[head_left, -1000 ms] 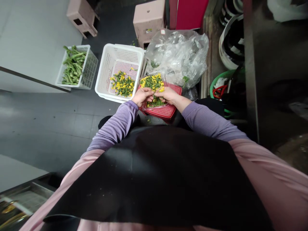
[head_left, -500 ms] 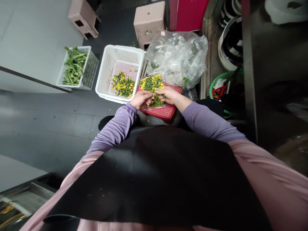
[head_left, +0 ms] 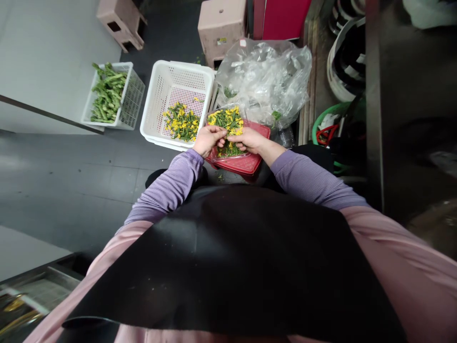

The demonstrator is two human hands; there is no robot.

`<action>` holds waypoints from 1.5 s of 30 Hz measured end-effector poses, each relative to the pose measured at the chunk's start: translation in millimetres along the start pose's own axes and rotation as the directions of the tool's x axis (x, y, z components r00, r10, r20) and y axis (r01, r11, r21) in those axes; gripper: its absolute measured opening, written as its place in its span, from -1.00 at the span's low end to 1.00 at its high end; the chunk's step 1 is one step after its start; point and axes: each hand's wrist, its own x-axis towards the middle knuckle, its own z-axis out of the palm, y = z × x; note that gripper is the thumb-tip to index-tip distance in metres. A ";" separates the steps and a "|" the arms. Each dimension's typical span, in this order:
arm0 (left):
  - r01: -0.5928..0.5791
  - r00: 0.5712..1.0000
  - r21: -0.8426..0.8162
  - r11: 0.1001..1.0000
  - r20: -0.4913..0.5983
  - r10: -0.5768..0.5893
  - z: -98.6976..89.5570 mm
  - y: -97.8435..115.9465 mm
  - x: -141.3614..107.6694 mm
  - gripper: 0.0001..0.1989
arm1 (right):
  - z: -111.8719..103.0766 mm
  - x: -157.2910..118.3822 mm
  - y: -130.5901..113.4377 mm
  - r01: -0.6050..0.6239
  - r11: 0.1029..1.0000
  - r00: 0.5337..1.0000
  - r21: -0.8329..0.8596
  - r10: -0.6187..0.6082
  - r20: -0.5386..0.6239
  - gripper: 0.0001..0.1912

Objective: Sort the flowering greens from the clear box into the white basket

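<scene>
My left hand [head_left: 210, 139] and my right hand [head_left: 251, 140] meet fingertip to fingertip over a heap of small green stems with yellow flowers [head_left: 225, 117]. The heap sits in clear plastic on a red stool [head_left: 246, 165]. Both hands are closed in a pinch. Yellow and green show at my right fingers, which seem to grip a yellow-flowered stem. What my left fingertips pinch is too small to make out. Left of the stool, a white perforated basket [head_left: 150, 112] holds more yellow-flowered stems [head_left: 182, 123].
A crumpled clear plastic bag [head_left: 264, 76] lies beyond the stool. Farther left, a smaller white basket [head_left: 133, 97] holds thick green stalks [head_left: 109, 93]. Pale pink stools [head_left: 222, 24] stand at the back. To the right are a green tub [head_left: 317, 125] and a metal counter edge [head_left: 374, 105].
The view has shifted slightly. My left fingers have drawn into a tighter pinch near my right fingertips. Both hands stay over the heap.
</scene>
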 end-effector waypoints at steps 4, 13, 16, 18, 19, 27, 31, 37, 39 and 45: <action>-0.068 0.989 0.147 0.987 0.138 0.047 -13.6 11.2 0.9 -0.91 | -2.1 -2.7 -8.5 0.024 1.000 0.999 -0.014 -0.024 -0.041 -0.81; -0.147 0.971 0.551 0.821 0.241 0.013 -25.6 -4.9 21.9 -0.81 | -5.9 -3.9 -18.7 -0.008 0.993 0.998 0.116 0.015 -0.061 -0.83; -0.218 0.974 0.865 0.451 0.222 0.046 -24.5 -21.2 29.9 -0.87 | -10.6 -2.0 -21.4 0.028 0.983 0.993 0.180 -0.007 -0.114 -0.90; -0.308 0.951 0.930 0.202 0.293 0.099 -20.8 -28.2 30.1 -0.86 | -12.2 -1.3 -22.0 0.027 0.980 0.993 0.199 -0.004 -0.116 -0.91; -0.361 0.930 0.927 0.100 0.352 0.103 -17.5 -30.5 29.4 -0.82 | -12.4 -1.1 -21.9 0.019 0.977 0.993 0.210 0.006 -0.118 -0.92; -0.490 0.870 0.872 0.014 0.490 -0.057 13.7 -35.5 39.4 -0.77 | -11.1 2.5 -17.2 -0.013 0.964 0.984 0.264 0.060 -0.169 -0.84; -0.494 0.863 0.869 0.010 0.492 -0.117 3.6 -33.6 51.4 -0.82 | -11.7 3.0 -17.2 -0.016 0.969 0.975 0.245 0.069 -0.210 -0.80; -0.389 0.907 0.798 0.460 0.420 0.037 -10.0 -20.1 60.4 -0.87 | -8.8 4.5 -17.9 -0.017 0.978 0.964 0.206 0.071 -0.257 -0.80; -0.248 0.950 0.652 0.716 0.309 0.048 -9.5 -15.6 58.0 -0.88 | -7.9 5.7 -15.5 -0.023 0.988 0.958 0.150 0.065 -0.278 -0.79; 0.068 0.989 0.149 0.986 0.119 -0.086 -7.8 -10.4 31.8 -0.87 | -4.2 8.8 0.1 -0.048 0.997 0.970 -0.060 0.032 -0.243 -0.78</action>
